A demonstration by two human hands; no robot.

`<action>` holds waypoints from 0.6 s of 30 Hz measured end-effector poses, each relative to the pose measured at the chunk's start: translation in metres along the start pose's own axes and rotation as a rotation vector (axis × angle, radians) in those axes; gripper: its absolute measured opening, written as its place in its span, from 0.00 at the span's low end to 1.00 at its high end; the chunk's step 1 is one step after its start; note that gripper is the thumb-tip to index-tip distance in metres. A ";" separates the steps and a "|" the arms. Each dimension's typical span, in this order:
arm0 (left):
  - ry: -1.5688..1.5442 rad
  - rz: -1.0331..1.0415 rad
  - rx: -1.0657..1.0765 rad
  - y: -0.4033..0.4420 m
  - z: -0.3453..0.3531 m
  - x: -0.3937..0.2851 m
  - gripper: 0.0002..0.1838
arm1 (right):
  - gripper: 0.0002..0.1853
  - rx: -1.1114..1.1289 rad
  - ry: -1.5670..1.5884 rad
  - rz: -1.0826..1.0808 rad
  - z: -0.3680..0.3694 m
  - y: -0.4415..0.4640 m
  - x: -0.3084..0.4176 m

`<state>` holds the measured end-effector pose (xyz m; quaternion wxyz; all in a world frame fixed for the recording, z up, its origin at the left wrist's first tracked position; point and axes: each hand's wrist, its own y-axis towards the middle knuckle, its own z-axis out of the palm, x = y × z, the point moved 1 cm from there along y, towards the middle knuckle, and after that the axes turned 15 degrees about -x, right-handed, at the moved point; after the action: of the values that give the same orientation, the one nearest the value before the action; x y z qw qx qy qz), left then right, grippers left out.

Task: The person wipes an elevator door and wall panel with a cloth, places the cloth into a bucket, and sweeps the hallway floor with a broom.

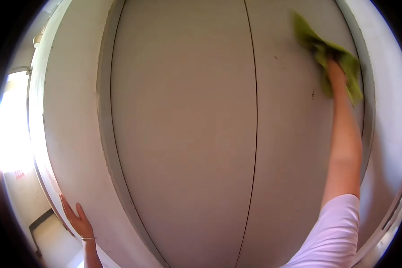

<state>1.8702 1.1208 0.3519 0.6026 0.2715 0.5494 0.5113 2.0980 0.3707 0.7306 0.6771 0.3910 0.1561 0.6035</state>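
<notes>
My right arm is stretched up to the upper right, where my right hand (pixel 336 67) presses a green cloth (pixel 353 82) against a pale double door (pixel 187 111). The cloth is blurred and spreads out around the hand, hiding most of the fingers. Small dark marks (pixel 313 94) show on the door panel below and left of the cloth. At the lower left, my left hand (pixel 79 221) lies flat with fingers stretched on the edge of the white wall (pixel 76 134). A thin bracelet circles that wrist, and the hand holds nothing.
A dark vertical seam (pixel 256 102) divides the two door panels. A grey frame (pixel 105 111) borders the door, with white wall to the right as well. At the far left are a bright window (pixel 14 120) and a strip of floor (pixel 60 241).
</notes>
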 end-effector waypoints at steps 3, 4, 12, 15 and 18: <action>-0.015 -0.029 -0.006 0.001 -0.003 -0.002 0.28 | 0.27 0.505 -0.120 0.048 0.019 -0.009 -0.039; -0.037 -0.043 -0.007 0.002 -0.004 -0.004 0.29 | 0.25 0.455 -0.083 0.124 0.000 -0.006 -0.037; -0.054 -0.047 0.013 0.001 0.004 -0.001 0.31 | 0.23 0.454 -0.071 -0.449 -0.123 -0.004 0.183; -0.023 0.003 0.007 0.003 0.004 -0.001 0.30 | 0.21 0.485 0.311 -0.690 -0.169 -0.066 0.243; -0.011 0.020 0.052 0.002 0.011 0.003 0.30 | 0.21 0.787 1.117 -0.377 -0.285 -0.144 0.285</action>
<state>1.8793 1.1266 0.3551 0.5931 0.2952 0.5565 0.5014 2.0670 0.7403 0.5175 0.3971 0.2048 0.7516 0.4853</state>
